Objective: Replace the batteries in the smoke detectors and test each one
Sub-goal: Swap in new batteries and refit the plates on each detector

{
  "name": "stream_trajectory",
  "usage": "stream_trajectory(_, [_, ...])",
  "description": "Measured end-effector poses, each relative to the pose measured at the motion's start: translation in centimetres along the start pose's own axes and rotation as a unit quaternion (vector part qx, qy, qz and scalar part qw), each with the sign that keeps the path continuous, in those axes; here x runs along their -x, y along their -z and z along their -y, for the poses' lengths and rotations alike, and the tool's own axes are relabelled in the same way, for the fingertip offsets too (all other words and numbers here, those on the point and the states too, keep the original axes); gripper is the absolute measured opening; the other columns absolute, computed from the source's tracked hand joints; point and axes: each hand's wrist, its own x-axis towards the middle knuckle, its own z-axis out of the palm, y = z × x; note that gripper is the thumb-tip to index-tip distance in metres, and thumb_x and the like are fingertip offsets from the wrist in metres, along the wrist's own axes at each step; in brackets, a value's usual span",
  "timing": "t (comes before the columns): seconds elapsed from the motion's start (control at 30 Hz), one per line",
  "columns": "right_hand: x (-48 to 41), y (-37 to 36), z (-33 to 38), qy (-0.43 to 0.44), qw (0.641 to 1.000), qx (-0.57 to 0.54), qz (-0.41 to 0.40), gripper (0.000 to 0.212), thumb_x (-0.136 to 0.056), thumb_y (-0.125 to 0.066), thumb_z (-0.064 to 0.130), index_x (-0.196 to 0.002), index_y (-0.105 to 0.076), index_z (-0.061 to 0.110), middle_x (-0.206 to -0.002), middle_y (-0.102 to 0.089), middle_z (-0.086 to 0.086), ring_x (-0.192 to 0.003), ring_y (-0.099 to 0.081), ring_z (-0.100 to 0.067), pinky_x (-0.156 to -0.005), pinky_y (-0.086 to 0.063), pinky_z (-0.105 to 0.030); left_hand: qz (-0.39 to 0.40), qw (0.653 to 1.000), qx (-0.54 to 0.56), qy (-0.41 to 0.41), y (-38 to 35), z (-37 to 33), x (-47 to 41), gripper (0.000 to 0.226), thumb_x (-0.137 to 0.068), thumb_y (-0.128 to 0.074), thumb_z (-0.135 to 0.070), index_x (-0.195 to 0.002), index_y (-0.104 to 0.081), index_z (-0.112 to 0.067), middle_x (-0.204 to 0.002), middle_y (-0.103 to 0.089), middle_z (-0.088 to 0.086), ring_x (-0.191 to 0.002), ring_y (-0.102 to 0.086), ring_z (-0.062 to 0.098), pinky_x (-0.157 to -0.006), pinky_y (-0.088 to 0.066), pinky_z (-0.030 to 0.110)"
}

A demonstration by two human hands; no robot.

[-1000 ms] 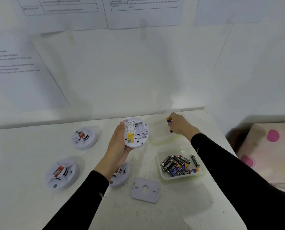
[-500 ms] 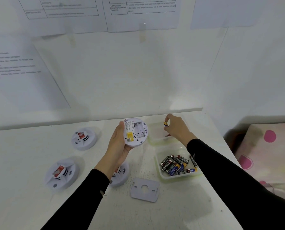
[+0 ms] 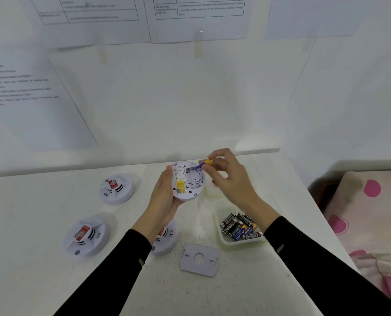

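My left hand grips a round white smoke detector above the table, its back with the open battery bay turned toward me. My right hand pinches a blue and yellow battery and holds its tip at the top right of that bay. Three more white detectors lie face up on the table: one at the back left, one at the front left, and one partly hidden under my left forearm.
A grey mounting plate lies on the white table near the front. A clear tray with several batteries sits to its right. A second clear container shows behind my right hand. Printed sheets hang on the wall.
My right hand has come left from the far clear container with the battery and now holds it against the detector's bay. The left hand has kept the detector almost still.
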Motion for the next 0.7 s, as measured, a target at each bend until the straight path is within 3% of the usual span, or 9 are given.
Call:
stream_trajectory(0.1, [1.2, -1.0, -1.0, 0.081, 0.987, 0.139, 0.017, 0.016, -0.089, -0.069, 0.024, -0.097, -0.06, 0.014, -0.094, -0.069, 0.02, -0.09, -0.064, 0.004, -0.084, -0.047, -0.022, 0.008, 1.0, 0.001, -0.006, -0.2, 0.1, 0.2, 0.049, -0.106, -0.034, -0.042, -0.137, -0.053, -0.01, -0.125, -0.068, 0.017, -0.109, -0.068, 0.032, -0.073, -0.061, 0.039])
stream_trajectory(0.2, [2.1, -1.8, -2.2, 0.13, 0.962, 0.238, 0.009, 0.026, -0.086, -0.064, 0.043, -0.093, -0.063, 0.018, -0.104, -0.071, 0.013, -0.098, -0.063, -0.006, -0.091, -0.044, -0.037, 0.002, 1.0, 0.01, -0.007, -0.1, 0.2, 0.2, 0.049, -0.106, -0.033, -0.043, -0.138, -0.052, -0.01, -0.127, -0.066, 0.019, -0.112, -0.066, 0.035, -0.071, -0.062, 0.036])
stream_trajectory(0.27, [2.7, -2.0, -2.5, 0.129, 0.966, 0.224, 0.018, 0.026, -0.085, -0.065, 0.044, -0.094, -0.067, 0.02, -0.115, -0.069, 0.009, -0.109, -0.058, -0.01, -0.096, -0.04, -0.03, 0.001, 1.0, 0.008, -0.011, 0.2, 0.2, 0.2, 0.05, -0.105, -0.033, -0.043, -0.139, -0.052, -0.011, -0.128, -0.066, 0.019, -0.107, -0.068, 0.033, -0.066, -0.06, 0.034])
stream_trajectory(0.37, [3.0, -1.9, -2.4, 0.088, 0.984, 0.149, 0.033, 0.011, -0.086, -0.071, 0.027, -0.093, -0.074, 0.02, -0.127, -0.06, 0.007, -0.116, -0.052, -0.009, -0.1, -0.029, -0.009, 0.008, 1.0, 0.019, -0.009, 0.3, 0.0, 0.2, 0.05, -0.105, -0.034, -0.044, -0.138, -0.053, -0.012, -0.126, -0.067, 0.018, -0.101, -0.071, 0.029, -0.066, -0.06, 0.034])
stream_trajectory(0.53, [1.5, -1.4, -1.2, -0.002, 0.998, 0.046, 0.041, 0.011, -0.083, -0.073, 0.015, -0.095, -0.072, 0.016, -0.111, -0.056, 0.006, -0.107, -0.056, -0.005, -0.094, -0.047, -0.023, 0.019, 1.0, 0.001, -0.011, 0.0, 0.0, 0.5, 0.05, -0.105, -0.034, -0.046, -0.137, -0.054, -0.013, -0.126, -0.067, 0.017, -0.11, -0.068, 0.033, -0.073, -0.06, 0.037])
stream_trajectory(0.6, [1.1, -1.1, -1.0, -0.002, 0.997, 0.055, 0.054, 0.012, -0.084, -0.071, 0.012, -0.095, -0.074, 0.015, -0.109, -0.057, 0.004, -0.106, -0.055, -0.003, -0.092, -0.046, -0.018, 0.02, 1.0, 0.005, -0.013, -0.1, 0.0, 0.5, 0.049, -0.105, -0.034, -0.044, -0.136, -0.054, -0.012, -0.125, -0.068, 0.017, -0.108, -0.069, 0.033, -0.072, -0.061, 0.038])
stream_trajectory(0.7, [1.1, -0.9, -0.8, 0.018, 0.99, 0.11, 0.083, 0.017, -0.082, -0.074, 0.023, -0.098, -0.074, 0.018, -0.112, -0.059, 0.005, -0.108, -0.053, -0.001, -0.092, -0.038, -0.01, 0.024, 1.0, 0.009, -0.01, -0.3, 0.1, 0.5, 0.048, -0.106, -0.032, -0.042, -0.135, -0.055, -0.011, -0.121, -0.069, 0.018, -0.101, -0.072, 0.032, -0.067, -0.061, 0.036])
